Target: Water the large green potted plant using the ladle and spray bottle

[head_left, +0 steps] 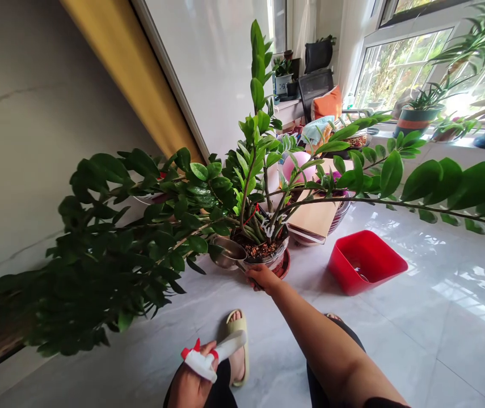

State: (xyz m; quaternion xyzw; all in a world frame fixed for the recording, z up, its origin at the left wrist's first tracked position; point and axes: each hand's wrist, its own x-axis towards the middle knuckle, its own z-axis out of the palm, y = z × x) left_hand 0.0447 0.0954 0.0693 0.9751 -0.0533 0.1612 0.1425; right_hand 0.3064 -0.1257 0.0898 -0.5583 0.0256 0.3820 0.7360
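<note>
I have my right hand curled snugly round the handle of a metal ladle, whose bowl is at the left rim of the plant pot; I cannot tell whether the two touch. My left hand, down by the left knee, is wrapped about the head of a white spray bottle with a red trigger, held tilted, its body slanting up over the slipper; I can't make out how tightly the fingers press. The pot sits in a reddish saucer on the pale floor, and the leafy plant spreads from its brown soil, long stems leaning left toward the floor's wall edge and right toward its window edge. I see a red basin on the floor, right of the pot and apart from it. Behind the pot I have a pink balloon, and more potted plants line the windowsill.
</note>
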